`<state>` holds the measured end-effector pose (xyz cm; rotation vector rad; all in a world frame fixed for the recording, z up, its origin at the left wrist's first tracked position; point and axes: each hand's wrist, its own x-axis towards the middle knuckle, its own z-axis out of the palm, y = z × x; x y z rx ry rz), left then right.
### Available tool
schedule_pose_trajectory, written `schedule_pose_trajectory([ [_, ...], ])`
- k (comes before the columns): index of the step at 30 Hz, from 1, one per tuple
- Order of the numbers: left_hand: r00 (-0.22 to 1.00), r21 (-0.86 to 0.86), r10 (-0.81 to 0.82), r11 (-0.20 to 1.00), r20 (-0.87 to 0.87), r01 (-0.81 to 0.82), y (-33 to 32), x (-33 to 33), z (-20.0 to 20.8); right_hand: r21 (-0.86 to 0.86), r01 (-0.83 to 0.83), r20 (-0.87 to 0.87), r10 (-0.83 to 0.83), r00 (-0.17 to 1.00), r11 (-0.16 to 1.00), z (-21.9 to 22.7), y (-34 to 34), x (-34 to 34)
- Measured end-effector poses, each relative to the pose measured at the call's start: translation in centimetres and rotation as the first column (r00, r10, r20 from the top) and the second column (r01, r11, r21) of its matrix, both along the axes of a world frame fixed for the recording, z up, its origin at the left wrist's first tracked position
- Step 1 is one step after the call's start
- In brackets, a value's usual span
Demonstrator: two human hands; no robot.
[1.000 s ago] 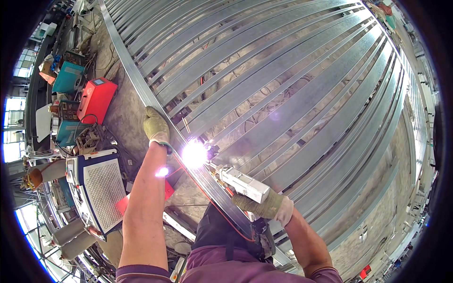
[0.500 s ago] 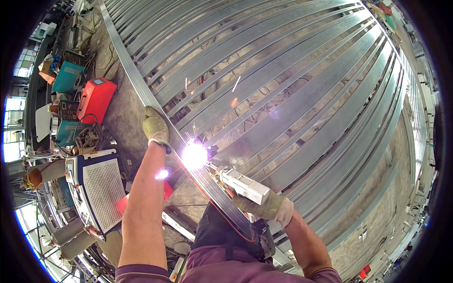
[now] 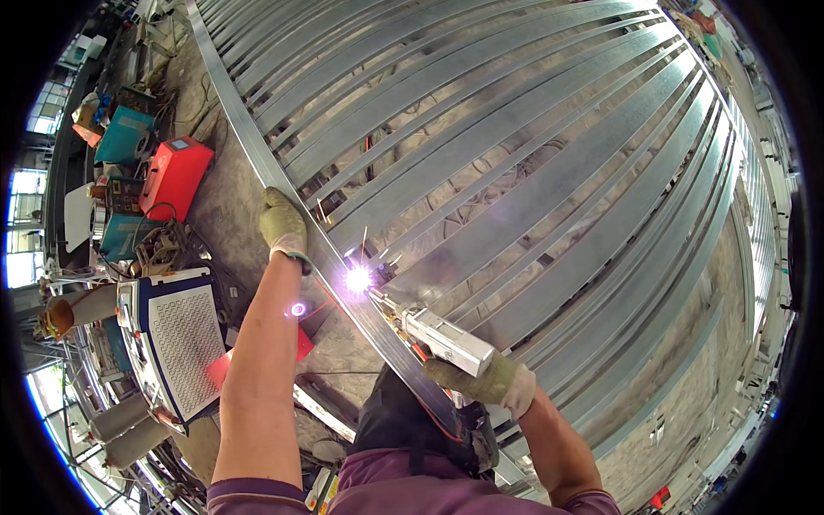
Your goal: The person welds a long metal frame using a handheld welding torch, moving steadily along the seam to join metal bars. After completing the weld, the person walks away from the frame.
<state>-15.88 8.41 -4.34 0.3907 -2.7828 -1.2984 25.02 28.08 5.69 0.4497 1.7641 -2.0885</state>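
My right hand (image 3: 486,378), in an olive work glove, is closed around a boxy silver welding torch (image 3: 448,341). The torch's nozzle points up and left at a bright weld spot (image 3: 358,279) on the near steel rail (image 3: 243,129), where a slat joins it. A few sparks fly from there, and glare hides the joint itself. Farther up the same rail, my gloved left hand (image 3: 283,226) is closed over its outer edge, fingers together. Long steel slats (image 3: 515,202) run from this rail across to the far side of the frame.
A red machine (image 3: 177,178) and teal machines (image 3: 126,135) stand at the left. Nearer is a white cabinet with a perforated panel (image 3: 184,348). Cables (image 3: 502,176) lie on the concrete floor beneath the slats. A gas cylinder (image 3: 90,307) lies at the left edge.
The weld glare has shrunk and dimmed, and the sparks have changed. Both hands and the torch stay almost where they were.
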Motion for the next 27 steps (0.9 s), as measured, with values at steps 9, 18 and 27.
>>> schedule_pose_trajectory([
  [9, 0.993, 0.073, 0.042, 0.996, 0.111, -0.051, 0.4, -1.0, -2.0, 0.204, 0.094, 0.076, -0.112, 0.991, 0.974, 6.8, 0.1, 1.9],
  [18, 0.922, 0.260, -0.373, 0.905, 0.101, 0.338, -2.9, 5.3, 0.2, 0.413, 0.366, -0.146, -0.336, 0.931, 0.834, 11.0, -3.6, 6.9],
  [27, 0.122, -0.157, -0.787, 0.033, 0.604, 0.987, -19.4, 34.3, -5.1, 0.202, 0.580, -0.026, -0.588, 0.808, 0.789, 17.3, -7.5, 7.0],
])
